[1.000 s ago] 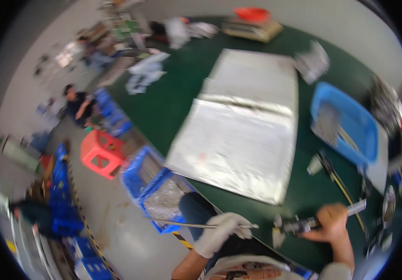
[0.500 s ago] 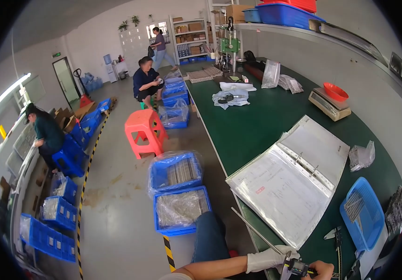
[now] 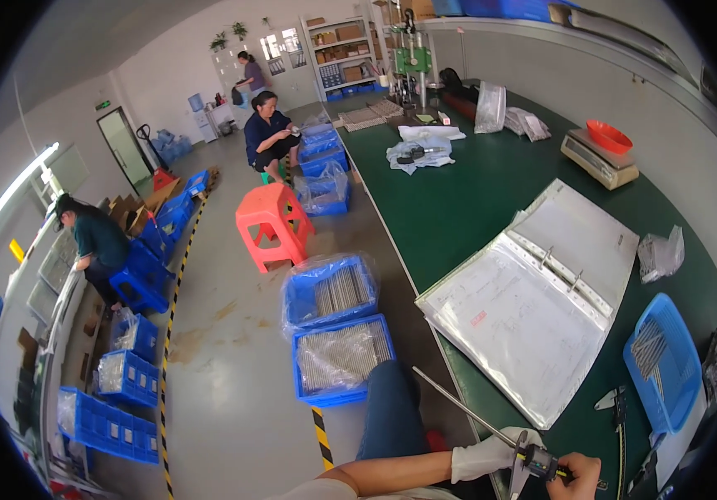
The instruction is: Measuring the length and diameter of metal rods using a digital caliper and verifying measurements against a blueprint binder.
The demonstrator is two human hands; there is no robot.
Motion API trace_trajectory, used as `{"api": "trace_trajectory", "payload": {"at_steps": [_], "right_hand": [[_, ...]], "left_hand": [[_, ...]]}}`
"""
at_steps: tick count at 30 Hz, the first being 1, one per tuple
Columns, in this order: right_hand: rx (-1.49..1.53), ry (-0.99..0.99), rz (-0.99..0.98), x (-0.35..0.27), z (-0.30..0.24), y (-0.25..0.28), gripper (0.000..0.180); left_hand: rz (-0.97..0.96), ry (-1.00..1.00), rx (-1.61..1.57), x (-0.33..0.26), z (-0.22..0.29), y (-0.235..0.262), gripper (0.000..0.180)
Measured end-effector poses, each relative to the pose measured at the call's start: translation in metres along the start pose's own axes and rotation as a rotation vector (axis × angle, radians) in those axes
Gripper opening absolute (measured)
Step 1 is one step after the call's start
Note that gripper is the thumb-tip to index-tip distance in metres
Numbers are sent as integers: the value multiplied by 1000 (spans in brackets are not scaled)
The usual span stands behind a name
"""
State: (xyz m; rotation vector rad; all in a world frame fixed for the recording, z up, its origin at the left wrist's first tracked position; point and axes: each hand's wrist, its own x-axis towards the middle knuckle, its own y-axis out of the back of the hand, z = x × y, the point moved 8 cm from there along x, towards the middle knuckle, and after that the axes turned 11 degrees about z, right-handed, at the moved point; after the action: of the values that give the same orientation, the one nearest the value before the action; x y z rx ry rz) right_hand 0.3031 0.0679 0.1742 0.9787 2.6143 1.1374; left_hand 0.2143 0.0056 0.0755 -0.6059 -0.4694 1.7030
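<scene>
At the bottom edge my left hand (image 3: 485,458), in a white glove, pinches a long thin metal rod (image 3: 458,406) that slants up to the left. My bare right hand (image 3: 572,477) grips a digital caliper (image 3: 532,463) whose jaws close around the rod's near end. Both hands hover over the front edge of the green worktable (image 3: 467,196). Just beyond them lies an open ring binder (image 3: 533,292) with sheets in clear sleeves.
A blue basket (image 3: 663,363) of metal rods sits right of the binder. Two blue crates (image 3: 337,329) of bagged rods stand on the floor at my left, past them an orange stool (image 3: 273,223). A scale with a red tray (image 3: 600,150) is far right. Other people work in the background.
My view has swung up from looking down at the table to looking out across the room. Both hands stay together on the rod and caliper at the bottom edge.
</scene>
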Motion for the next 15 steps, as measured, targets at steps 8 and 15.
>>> {"api": "trace_trajectory", "payload": {"at_steps": [8, 15], "right_hand": [[47, 3, -12, -3, 1, 8, 16], [-151, 80, 509, -18, 35, 40, 27]], "left_hand": [[153, 119, -292, -8, -17, -15, 9], [156, 25, 11, -7, 7, -12, 15]]}}
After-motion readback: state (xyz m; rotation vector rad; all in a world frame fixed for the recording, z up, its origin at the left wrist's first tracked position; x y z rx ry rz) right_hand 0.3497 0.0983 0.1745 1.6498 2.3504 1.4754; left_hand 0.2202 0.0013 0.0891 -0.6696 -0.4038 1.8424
